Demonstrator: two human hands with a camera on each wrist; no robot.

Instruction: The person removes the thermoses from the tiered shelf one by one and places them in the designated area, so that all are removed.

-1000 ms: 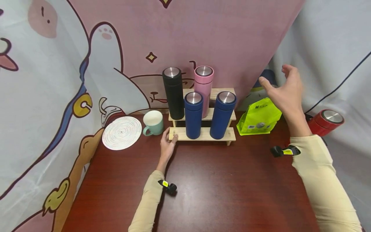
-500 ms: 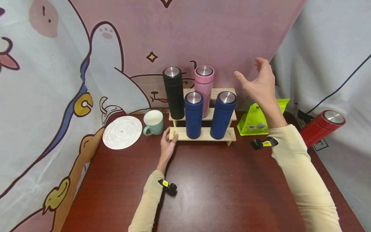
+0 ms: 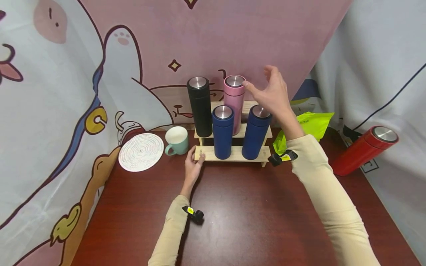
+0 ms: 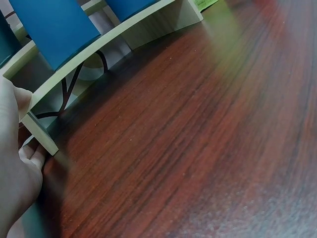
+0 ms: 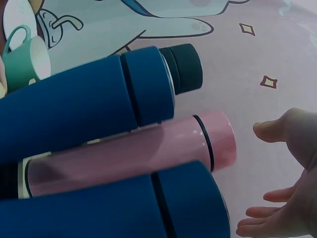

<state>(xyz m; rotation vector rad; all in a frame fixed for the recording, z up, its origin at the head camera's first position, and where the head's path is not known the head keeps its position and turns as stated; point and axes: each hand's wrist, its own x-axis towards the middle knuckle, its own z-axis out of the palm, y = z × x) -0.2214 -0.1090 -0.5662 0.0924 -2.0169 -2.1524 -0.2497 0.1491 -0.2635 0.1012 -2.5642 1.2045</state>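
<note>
A tiered wooden display stand bears several thermos flasks. On its front step stand two blue thermos flasks; a black thermos flask and a pink thermos flask stand on the step behind. My left hand grips the front step's left end, thumb on top and fingers at the side and below. Over the right blue flask hovers my right hand, holding nothing. Its thumb overlaps the pink lid in the head view; the right wrist view shows fingers and thumb spread apart, beyond the pink lid.
Left of the stand are a mint-green mug and a round white woven mat. To the right, a lime-green bag is partly behind my right arm. A red thermos flask stands near the table's right edge.
My right hand has moved left from above the green bag to above the right blue flask, staying spread. The red flask has come into fuller view. My left hand stays on the stand.
</note>
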